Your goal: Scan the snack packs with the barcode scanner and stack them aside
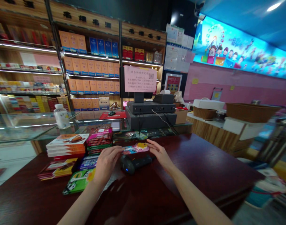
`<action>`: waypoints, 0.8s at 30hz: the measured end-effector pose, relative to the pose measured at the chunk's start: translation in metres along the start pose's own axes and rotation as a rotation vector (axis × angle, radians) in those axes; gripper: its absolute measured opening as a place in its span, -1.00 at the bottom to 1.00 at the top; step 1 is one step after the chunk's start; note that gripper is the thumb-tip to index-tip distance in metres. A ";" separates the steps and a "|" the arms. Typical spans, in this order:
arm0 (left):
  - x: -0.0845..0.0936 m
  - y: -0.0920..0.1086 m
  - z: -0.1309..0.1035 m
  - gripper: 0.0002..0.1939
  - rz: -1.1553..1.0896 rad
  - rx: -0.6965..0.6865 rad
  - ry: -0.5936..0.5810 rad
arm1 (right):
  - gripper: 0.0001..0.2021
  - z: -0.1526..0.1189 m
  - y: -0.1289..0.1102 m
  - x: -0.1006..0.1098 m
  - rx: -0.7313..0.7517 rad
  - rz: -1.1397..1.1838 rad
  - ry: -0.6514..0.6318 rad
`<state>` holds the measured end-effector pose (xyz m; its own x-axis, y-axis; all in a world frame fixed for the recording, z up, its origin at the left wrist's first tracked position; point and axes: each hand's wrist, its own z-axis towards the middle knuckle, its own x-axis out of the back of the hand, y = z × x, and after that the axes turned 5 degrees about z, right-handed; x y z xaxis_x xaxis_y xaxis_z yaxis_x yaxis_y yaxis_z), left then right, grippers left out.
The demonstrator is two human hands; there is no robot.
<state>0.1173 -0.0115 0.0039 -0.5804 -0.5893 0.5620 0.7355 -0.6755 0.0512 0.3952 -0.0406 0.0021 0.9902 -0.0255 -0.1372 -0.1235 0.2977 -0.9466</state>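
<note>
A small colourful packet (135, 148), pink and blue with a yellow figure at its right end, is between my hands just behind a black barcode scanner (128, 165). My left hand (107, 163) has its fingers together at the packet's left end, with the thumb out of sight. Around the right end, my right hand (159, 155) is open, fingers stretched; whether the fingertips touch the packet I cannot tell. The scanner lies on the dark red counter (194, 175) with a blue light on it. Left of my left hand is a green panda packet (76, 181), partly covered by my forearm.
Stacked white-and-orange boxes (66, 144), pink packets (99, 136) and yellow-brown packs (63, 167) stand on the left. Behind are a white bottle (61, 116), a red mat (112, 115) and a grey cash register (152, 118). Wicker baskets (250, 112) sit on the right.
</note>
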 end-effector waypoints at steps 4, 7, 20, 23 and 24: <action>0.006 0.005 0.002 -0.72 0.080 0.002 0.015 | -0.41 0.001 -0.001 -0.002 0.021 0.019 0.028; 0.008 0.010 0.004 -0.73 0.109 -0.007 0.031 | -0.38 0.003 0.002 -0.002 0.029 0.027 0.087; -0.001 0.022 0.005 -0.61 0.043 0.027 -0.071 | -0.32 0.002 0.012 0.011 0.154 -0.039 0.119; -0.002 0.033 0.008 -0.64 0.049 0.047 -0.099 | -0.32 0.002 0.015 0.019 0.219 -0.158 0.112; -0.002 0.038 0.009 -0.66 0.055 0.051 -0.111 | -0.31 0.002 0.017 0.021 0.239 -0.202 0.120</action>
<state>0.1495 -0.0316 0.0120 -0.4989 -0.5704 0.6525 0.7835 -0.6187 0.0582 0.4141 -0.0345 -0.0160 0.9767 -0.2147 -0.0002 0.1076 0.4902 -0.8649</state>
